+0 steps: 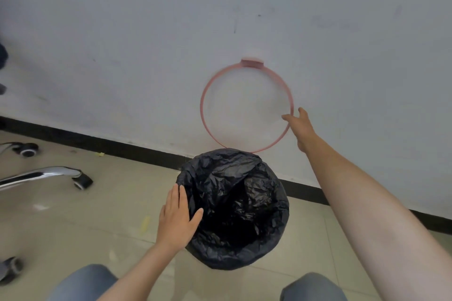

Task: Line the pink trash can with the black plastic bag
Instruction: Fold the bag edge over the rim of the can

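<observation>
Left hand (175, 219) flat and open on the black plastic bag (234, 205), right hand (299, 127) open, reaching the pink ring (204, 115) — unpinned, the liner could slip in.

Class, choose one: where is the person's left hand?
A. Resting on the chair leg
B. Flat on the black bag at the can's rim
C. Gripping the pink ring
B: the left hand lies open on the black bag at its left edge.
</observation>
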The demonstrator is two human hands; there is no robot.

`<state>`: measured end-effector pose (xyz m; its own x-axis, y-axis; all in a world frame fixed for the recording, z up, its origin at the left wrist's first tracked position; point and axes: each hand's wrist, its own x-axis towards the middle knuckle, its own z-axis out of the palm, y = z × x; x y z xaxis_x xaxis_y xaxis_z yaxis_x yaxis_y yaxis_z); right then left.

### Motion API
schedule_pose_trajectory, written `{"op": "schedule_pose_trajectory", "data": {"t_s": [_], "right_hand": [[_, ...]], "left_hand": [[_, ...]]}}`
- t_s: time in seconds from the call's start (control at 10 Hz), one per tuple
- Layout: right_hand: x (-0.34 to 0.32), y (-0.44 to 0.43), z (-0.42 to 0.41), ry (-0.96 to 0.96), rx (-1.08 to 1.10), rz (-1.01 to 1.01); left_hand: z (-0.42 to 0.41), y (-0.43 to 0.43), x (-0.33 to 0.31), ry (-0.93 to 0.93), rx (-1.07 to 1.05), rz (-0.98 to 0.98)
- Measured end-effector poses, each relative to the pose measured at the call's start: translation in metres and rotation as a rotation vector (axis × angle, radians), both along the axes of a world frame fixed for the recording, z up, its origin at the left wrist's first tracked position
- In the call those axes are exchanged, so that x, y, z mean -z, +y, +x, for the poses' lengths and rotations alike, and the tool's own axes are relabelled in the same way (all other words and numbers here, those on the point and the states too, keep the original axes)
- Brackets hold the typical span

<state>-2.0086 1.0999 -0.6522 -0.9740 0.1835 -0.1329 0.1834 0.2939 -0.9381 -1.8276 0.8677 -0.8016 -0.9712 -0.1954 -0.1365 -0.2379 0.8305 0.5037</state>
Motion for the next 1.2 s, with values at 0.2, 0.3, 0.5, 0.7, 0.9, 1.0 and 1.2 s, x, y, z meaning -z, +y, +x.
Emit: {"op": "schedule_pose_trajectory", "data": {"t_s": [0.2, 0.3, 0.5, 0.7, 0.9, 1.0, 1.2], "right_hand": [[0.017, 0.018, 0.045, 0.094, 0.006, -0.061], [0.043, 0.025, 0.095, 0.093, -0.018, 0.015], [0.123, 0.03, 0.197, 0.259, -0.492, 0.849], [0.149, 0.01, 0.235, 0.198, -0.718, 1.222], [0.16, 0.001, 0.23, 0.133, -0.714, 1.229], [0.161, -0.004, 0.218, 0.21, -0.682, 1.312], [0.134, -0.025, 0.189, 0.105, -0.56, 1.202]], "left_hand": [[-0.001, 0.0, -0.001, 0.012, -0.053, 0.246], [0.004, -0.001, -0.027, 0.145, -0.317, 0.919], [0.012, -0.007, -0.02, 0.174, -0.424, 0.852], [0.037, 0.009, 0.013, 0.276, 0.067, 0.087], [0.053, 0.016, 0.024, 0.3, 0.173, -0.106], [0.06, 0.016, 0.03, 0.337, 0.288, -0.236], [0.046, 0.02, 0.027, 0.273, 0.32, -0.386]]}}
